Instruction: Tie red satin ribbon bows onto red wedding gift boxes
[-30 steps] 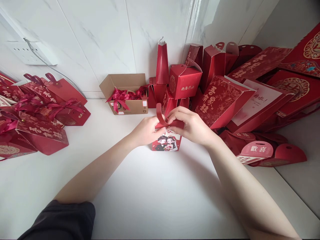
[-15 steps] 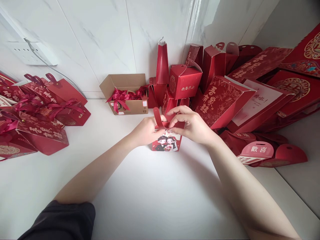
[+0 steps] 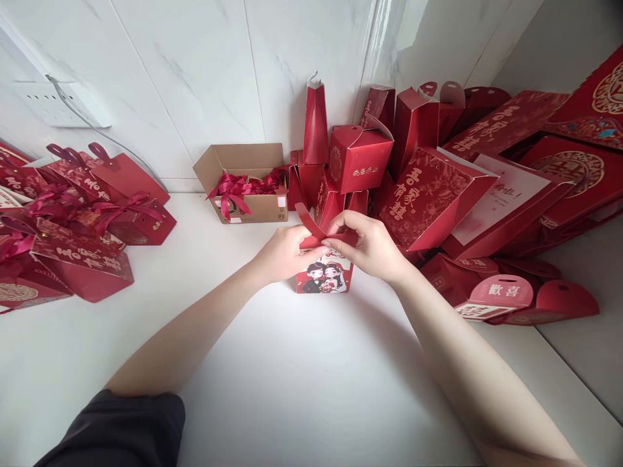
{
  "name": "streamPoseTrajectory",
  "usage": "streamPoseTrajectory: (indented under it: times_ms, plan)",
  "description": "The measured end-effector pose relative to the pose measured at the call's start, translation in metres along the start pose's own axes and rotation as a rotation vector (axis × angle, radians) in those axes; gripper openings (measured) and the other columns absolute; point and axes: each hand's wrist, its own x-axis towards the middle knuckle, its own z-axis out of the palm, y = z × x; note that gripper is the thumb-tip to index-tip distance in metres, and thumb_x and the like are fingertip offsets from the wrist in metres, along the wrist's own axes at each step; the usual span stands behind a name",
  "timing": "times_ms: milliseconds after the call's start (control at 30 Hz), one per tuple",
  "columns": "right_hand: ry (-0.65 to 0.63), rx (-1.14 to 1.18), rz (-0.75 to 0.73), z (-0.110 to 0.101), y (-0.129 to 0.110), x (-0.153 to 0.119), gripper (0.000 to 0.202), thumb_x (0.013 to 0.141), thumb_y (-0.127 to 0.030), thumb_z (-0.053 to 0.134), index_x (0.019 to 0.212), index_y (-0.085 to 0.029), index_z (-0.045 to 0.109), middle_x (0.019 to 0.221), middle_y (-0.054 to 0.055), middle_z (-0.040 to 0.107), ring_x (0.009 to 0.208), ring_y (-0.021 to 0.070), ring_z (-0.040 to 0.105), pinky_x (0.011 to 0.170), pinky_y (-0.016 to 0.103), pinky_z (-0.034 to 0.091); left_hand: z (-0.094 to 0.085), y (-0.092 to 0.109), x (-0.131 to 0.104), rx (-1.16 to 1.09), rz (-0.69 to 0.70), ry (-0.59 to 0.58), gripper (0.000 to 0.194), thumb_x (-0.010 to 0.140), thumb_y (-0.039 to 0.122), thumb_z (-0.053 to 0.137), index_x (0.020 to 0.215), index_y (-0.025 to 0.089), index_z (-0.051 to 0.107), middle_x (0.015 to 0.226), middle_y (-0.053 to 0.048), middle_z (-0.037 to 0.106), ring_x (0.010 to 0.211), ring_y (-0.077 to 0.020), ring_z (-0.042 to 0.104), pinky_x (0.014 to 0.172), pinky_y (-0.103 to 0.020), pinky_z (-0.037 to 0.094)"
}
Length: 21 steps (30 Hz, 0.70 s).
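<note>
White bench [image 3: 292, 389], frame centre: both hands [image 3: 285, 254] [image 3: 372, 246] pinch a red gift box's [image 3: 324, 275] top flaps, fingers closed. Cardboard box [image 3: 243, 175] behind holds ribbons [image 3: 233, 188].

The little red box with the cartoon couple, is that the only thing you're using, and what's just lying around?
In use: little red box, its top flap, left hand, right hand.
Lying about: cardboard box of ribbons, red bags, stacked red boxes.
</note>
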Motion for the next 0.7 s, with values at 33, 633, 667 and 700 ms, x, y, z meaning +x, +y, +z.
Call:
streamPoseTrajectory:
  times_ms: [33,633,667,700]
  plan:
    - [-0.01,0.017,0.028,0.0,0.0,0.0,0.005,0.086,-0.021,0.063,0.086,-0.019,0.059,0.083,0.002,0.062,0.077,0.0161,0.057,0.071,0.03,0.047,0.001,-0.001,0.0,-0.014,-0.008,0.015,0.023,0.086,0.034,0.06,0.099,0.016,0.068,0.086,-0.003,0.069,0.078,-0.0176,0.063,0.069,-0.027,0.046]
    - [0.041,0.131,0.251,0.002,-0.013,0.002,0.018,0.085,-0.032,0.064,0.076,-0.017,0.06,0.075,0.001,0.062,0.066,0.0121,0.055,0.061,0.025,0.044,0.006,0.0,0.0,-0.018,-0.039,0.079,0.021,0.081,0.033,0.065,0.073,0.014,0.067,0.064,0.002,0.061,0.06,-0.0116,0.053,0.055,-0.022,0.037]
    - [0.036,0.149,0.271,0.001,-0.012,0.002,0.019,0.085,-0.033,0.064,0.076,-0.017,0.06,0.073,0.0,0.062,0.063,0.0114,0.054,0.059,0.024,0.043,0.005,0.001,0.0,-0.027,-0.037,0.067,0.021,0.082,0.034,0.064,0.075,0.014,0.067,0.066,0.001,0.062,0.061,-0.0118,0.054,0.055,-0.022,0.038]
    - [0.029,0.164,0.286,0.0,-0.012,0.002,0.019,0.085,-0.033,0.064,0.077,-0.017,0.06,0.072,0.0,0.061,0.06,0.0107,0.052,0.057,0.024,0.042,0.004,0.001,0.0,-0.037,-0.039,0.053,0.021,0.082,0.034,0.064,0.076,0.014,0.067,0.067,0.001,0.062,0.062,-0.0119,0.054,0.056,-0.022,0.038]
